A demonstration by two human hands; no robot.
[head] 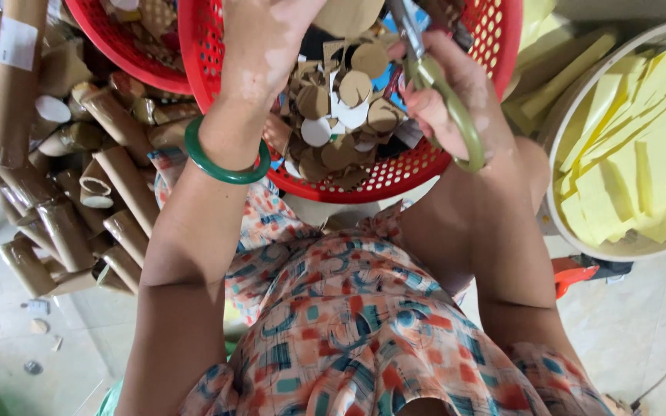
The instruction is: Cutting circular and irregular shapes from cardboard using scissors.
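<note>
I see the right hand (456,100) clamped on green-handled scissors (437,81) above the red basket (395,179) — blades pointing up out of view. The basket holds small cardboard discs (342,108), brown and white. My left hand (260,42) reaches over it; whether it grips anything I cannot tell. Cardboard tubes (63,177) pile left — yellow paper sheets (634,154) fill a white tub (572,223) right

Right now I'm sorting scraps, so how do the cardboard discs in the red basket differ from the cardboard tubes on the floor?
The cardboard discs are flat, round and small; the cardboard tubes are long hollow cylinders. The discs fill the red basket; the tubes lie piled left of it. Both are mostly brown.
</note>
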